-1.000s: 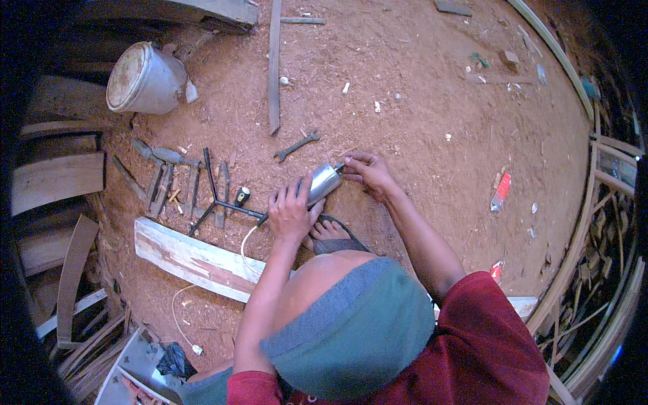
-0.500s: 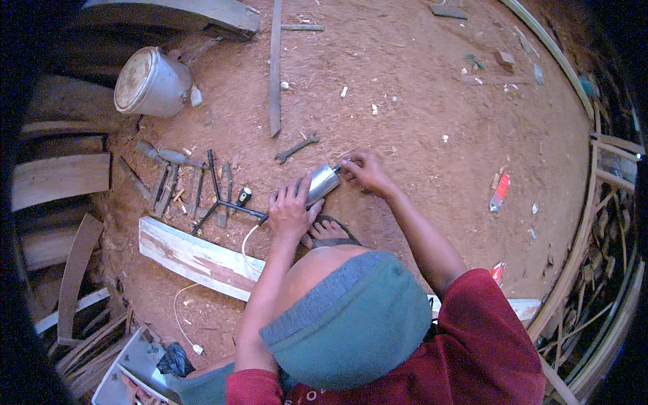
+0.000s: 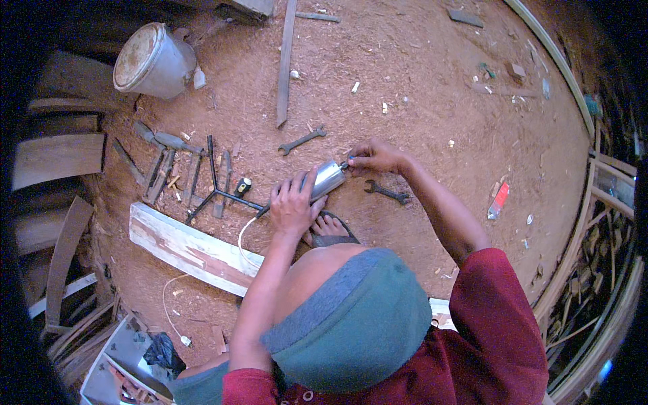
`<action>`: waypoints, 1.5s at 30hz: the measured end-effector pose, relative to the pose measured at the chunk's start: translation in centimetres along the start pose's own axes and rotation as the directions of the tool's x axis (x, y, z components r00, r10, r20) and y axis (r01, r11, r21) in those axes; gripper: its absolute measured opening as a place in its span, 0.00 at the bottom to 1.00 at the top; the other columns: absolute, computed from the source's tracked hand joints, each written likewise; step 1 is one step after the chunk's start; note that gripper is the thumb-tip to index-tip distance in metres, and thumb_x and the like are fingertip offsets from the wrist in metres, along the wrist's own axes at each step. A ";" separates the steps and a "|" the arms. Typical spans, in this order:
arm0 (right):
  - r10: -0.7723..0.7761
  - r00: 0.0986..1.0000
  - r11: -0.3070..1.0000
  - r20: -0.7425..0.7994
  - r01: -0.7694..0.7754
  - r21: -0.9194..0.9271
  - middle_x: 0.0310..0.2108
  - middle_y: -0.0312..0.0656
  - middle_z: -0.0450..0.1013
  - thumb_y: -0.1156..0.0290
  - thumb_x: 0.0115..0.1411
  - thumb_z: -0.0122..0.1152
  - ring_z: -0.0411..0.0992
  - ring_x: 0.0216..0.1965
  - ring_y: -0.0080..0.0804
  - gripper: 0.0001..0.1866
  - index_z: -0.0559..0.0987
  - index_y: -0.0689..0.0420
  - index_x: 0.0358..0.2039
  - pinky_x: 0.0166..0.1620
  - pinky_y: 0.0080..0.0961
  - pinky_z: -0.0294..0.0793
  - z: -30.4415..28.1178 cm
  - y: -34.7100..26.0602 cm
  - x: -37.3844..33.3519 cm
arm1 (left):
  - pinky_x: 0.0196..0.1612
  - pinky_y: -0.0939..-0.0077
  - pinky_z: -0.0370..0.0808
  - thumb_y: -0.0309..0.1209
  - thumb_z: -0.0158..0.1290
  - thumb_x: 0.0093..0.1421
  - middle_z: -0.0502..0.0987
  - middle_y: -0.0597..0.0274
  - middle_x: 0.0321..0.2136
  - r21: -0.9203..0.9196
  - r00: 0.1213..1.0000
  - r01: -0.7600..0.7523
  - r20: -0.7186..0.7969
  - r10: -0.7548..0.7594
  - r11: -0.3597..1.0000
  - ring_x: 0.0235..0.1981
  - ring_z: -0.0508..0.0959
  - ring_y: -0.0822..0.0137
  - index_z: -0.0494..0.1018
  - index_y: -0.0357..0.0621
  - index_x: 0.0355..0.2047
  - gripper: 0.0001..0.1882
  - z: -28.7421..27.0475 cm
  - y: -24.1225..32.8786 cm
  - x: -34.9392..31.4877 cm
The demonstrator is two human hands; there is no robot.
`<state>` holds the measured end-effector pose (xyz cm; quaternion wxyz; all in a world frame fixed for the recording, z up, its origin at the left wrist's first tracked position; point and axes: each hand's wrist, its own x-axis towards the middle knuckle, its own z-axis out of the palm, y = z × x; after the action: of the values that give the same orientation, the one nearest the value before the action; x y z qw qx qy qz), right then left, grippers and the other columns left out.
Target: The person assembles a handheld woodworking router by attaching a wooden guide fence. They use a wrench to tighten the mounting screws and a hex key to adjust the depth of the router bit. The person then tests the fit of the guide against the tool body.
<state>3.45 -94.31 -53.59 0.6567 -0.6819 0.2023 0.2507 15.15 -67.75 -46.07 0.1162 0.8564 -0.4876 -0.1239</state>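
Note:
My left hand [image 3: 292,206] wraps round the lower body of a silver cylindrical power tool [image 3: 328,181], which has a white cord and tilts up to the right. At the tool's dark spindle end, the fingers of my right hand [image 3: 375,158] are pinched together. A small, partly blue piece shows at those fingertips, too little of it to name. One open-ended wrench [image 3: 302,141] lies on the ground just beyond the tool; a second wrench [image 3: 387,192] lies under my right forearm. My foot [image 3: 329,227] in a sandal is right below the tool.
Left of my hands lie a black three-armed wrench [image 3: 217,192], a small screwdriver [image 3: 243,187] and several chisel-like tools [image 3: 162,177]. A pale curved board [image 3: 182,243] lies nearer me. A bucket [image 3: 169,67] stands far left. Curved wood pieces [image 3: 57,160] are stacked along the left.
The whole view has shifted slightly. My right forearm has swung outward to the right, uncovering the second wrench. Both hands stay at the power tool.

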 end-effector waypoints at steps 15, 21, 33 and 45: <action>-0.294 0.949 0.936 -0.114 0.263 -0.232 0.30 0.35 0.79 0.57 0.67 0.58 0.74 0.30 0.20 0.18 0.80 0.61 0.41 0.34 0.27 0.74 0.6 0.5 0.2 | 0.51 0.56 0.71 0.47 0.65 0.49 0.74 0.63 0.51 0.026 1.000 0.010 -0.013 -0.009 1.000 0.48 0.76 0.59 0.65 0.61 0.65 0.42 0.5 0.0 0.1; -0.159 0.986 0.962 -0.051 0.143 -0.232 0.31 0.37 0.79 0.61 0.64 0.63 0.76 0.31 0.22 0.16 0.80 0.61 0.43 0.35 0.26 0.76 0.6 -0.6 -1.4 | 0.53 0.55 0.69 0.46 0.65 0.49 0.74 0.62 0.51 0.030 0.993 -0.075 0.098 0.071 0.997 0.49 0.75 0.59 0.65 0.60 0.63 0.41 -0.9 -0.4 0.6; 0.089 0.914 0.679 -0.396 -0.346 -0.647 0.45 0.48 0.75 0.65 0.58 0.63 0.72 0.50 0.48 0.18 0.76 0.55 0.48 0.47 0.47 0.74 4.0 1.6 -12.5 | 0.59 0.47 0.63 0.52 0.62 0.53 0.71 0.57 0.55 -0.049 0.992 -0.051 0.110 0.056 0.997 0.58 0.69 0.55 0.71 0.55 0.57 0.33 0.4 5.2 4.4; 0.269 0.781 0.801 -0.563 -0.506 -0.320 0.48 0.63 0.71 0.64 0.63 0.51 0.71 0.48 0.63 0.17 0.69 0.62 0.47 0.49 0.54 0.70 7.0 -0.3 -14.1 | 0.48 0.57 0.73 0.40 0.58 0.57 0.78 0.60 0.41 -0.024 0.992 -0.065 0.110 0.068 0.998 0.50 0.73 0.57 0.78 0.48 0.42 0.15 3.5 6.2 6.9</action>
<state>-8.02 -88.11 -44.87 0.3366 -0.7976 0.4375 0.2430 12.40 -77.07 -48.04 0.1017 0.8302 -0.5203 -0.1722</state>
